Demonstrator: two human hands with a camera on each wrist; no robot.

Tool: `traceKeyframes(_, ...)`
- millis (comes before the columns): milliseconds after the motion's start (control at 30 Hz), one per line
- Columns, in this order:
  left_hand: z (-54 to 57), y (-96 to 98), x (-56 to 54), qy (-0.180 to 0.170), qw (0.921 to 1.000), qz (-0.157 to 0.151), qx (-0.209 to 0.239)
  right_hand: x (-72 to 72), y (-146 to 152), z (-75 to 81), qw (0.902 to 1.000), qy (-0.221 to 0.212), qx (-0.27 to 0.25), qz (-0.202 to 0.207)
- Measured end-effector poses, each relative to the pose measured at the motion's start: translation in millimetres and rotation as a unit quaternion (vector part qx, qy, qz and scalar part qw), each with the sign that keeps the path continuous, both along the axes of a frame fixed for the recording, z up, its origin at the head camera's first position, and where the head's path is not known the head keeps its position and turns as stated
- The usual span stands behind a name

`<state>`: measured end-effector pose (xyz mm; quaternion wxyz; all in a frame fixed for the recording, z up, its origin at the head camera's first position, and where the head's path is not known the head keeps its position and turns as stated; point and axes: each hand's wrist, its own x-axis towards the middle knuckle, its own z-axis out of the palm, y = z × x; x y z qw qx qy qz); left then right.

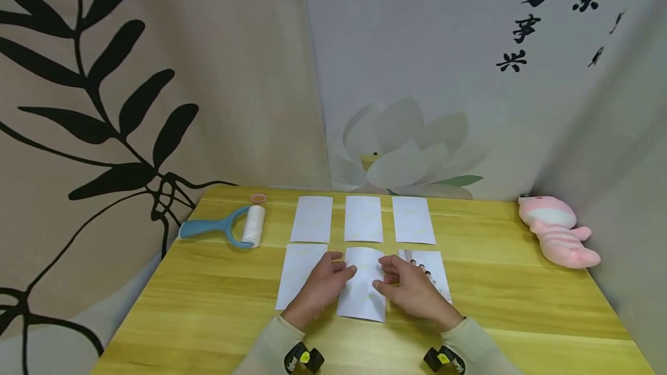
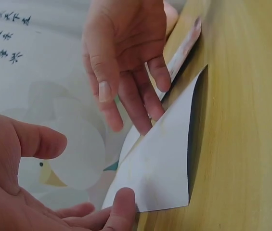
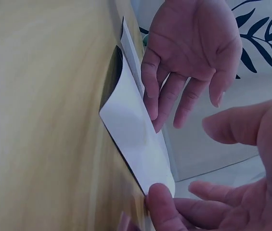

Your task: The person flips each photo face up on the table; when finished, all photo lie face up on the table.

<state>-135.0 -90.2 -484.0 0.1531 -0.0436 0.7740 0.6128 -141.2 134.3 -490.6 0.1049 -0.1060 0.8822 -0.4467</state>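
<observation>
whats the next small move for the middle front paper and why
Probably ease the middle front paper flat onto the table: it looks bowed and partly raised in the wrist views, and the left hand and right hand flank it.

I'm viewing a draped-off nook, maybe in a home, though I'm not telling for sure: printed drapes (image 1: 250, 74) are hanging around a wood table (image 1: 208, 317), a plush (image 1: 554, 233) lying on it.
</observation>
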Motion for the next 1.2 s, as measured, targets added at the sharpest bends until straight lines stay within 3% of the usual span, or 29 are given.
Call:
traceKeyframes(500, -1.1, 0.8, 4.0, 0.010, 0.9998, 0.013, 0.012, 2.2, -5.8, 0.0, 0.9991, 0.030, 0.030, 0.000)
traceKeyframes(733, -1.2, 1.4, 2.8, -0.008, 0.9989, 0.016, 0.043, 3.9, -5.8, -1.6, 0.9996, 0.012, 0.024, -0.005)
traceKeyframes(967, -1.3, 4.1, -2.4, -0.010, 0.9956, 0.045, 0.082, 2.5, -5.8, -1.1, 0.9997, 0.016, 0.018, -0.006)
traceKeyframes(1200, -7.8, 5.2, -2.0, -0.006, 0.9941, 0.058, 0.091, 5.7, -6.5, 1.0, 0.9999, 0.011, 0.010, 0.002)
